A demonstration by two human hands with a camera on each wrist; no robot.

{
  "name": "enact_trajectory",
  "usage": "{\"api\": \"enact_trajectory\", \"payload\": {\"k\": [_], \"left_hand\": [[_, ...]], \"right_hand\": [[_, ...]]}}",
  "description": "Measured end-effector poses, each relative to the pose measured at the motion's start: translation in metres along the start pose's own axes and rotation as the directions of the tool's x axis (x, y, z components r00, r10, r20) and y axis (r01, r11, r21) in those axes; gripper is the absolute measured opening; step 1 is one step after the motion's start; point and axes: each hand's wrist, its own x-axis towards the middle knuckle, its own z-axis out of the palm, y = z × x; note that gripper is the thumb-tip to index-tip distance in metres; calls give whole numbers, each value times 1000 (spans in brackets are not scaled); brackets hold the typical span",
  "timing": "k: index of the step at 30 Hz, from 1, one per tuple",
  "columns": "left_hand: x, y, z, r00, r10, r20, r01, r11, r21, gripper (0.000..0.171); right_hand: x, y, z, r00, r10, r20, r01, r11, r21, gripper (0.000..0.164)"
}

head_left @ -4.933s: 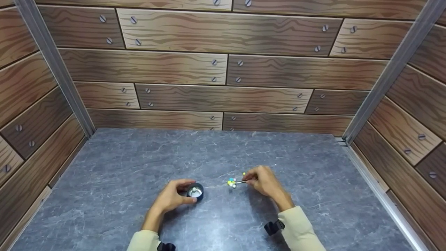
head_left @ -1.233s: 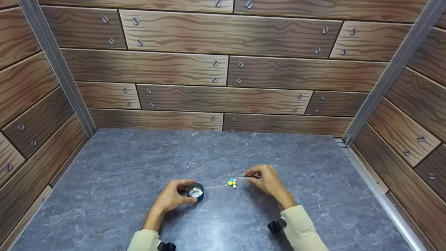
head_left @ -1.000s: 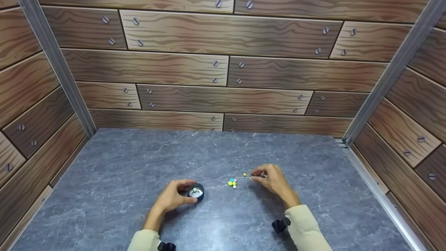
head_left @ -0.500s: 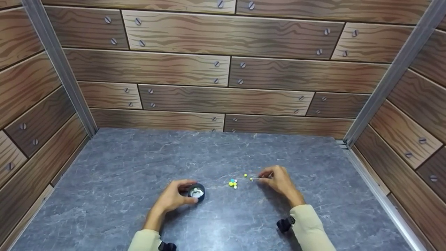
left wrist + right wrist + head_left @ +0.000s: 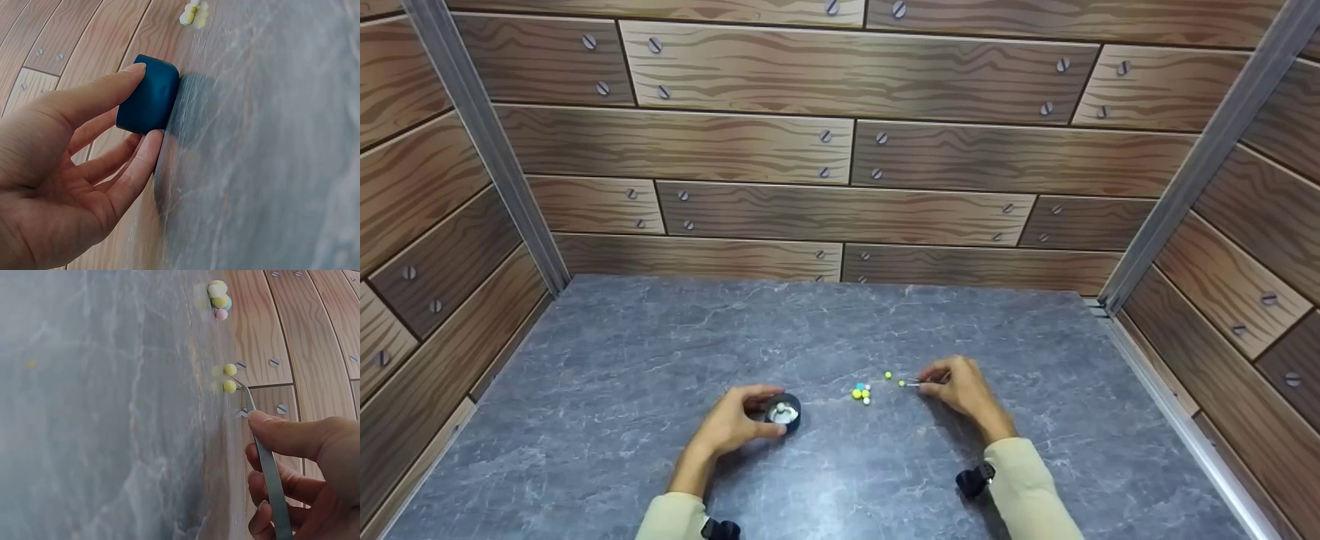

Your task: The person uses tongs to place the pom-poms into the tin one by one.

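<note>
My right fingers (image 5: 298, 485) pinch tweezers (image 5: 270, 475), the nearer yellow bead (image 5: 901, 383) leftward, at their tips; my left fingers (image 5: 136, 171) grip the cup (image 5: 151, 93).

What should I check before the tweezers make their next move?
1. Left hand holds the dark blue cup: ok, thumb and fingers are on its sides.
2. Cup's opening faces up: ok.
3. Right hand grips the tweezers: ok.
4. Tweezers are at a yellow bead: ok, the tips are right by it.
5. That bead is firmly pinched: cannot tell.
6. Straight path to the cup: not ok, the bead cluster lies between.
</note>
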Motion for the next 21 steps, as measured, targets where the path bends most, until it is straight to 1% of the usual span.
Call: {"api": "enact_trajectory", "payload": {"k": [3,9,14,15,21], "left_hand": [[0,0,0,1000,1,2,-1,1000,-5,58],[0,0,0,1000,13,8,-13,1000,-6,58],[-3,0,-1,1000,-8,-2,8,1000,-9,59],[-3,0,-1,1000,-11,-3,11,1000,-10,59],[0,0,1,1000,-6,-4,6,1000,-22,58]], "right_hand": [[-1,1,1,1000,-3,4,4,1000,-10,8],[-1,2,2,1000,1,-14,-1,1000,-14,8],[-2,2,3,1000,14,-7,-14,1000,-6,8],[-2,2,3,1000,27,-6,-27,1000,-2,8],[-7,4,-3,998,52,-23,-52,999,-2,8]]}}
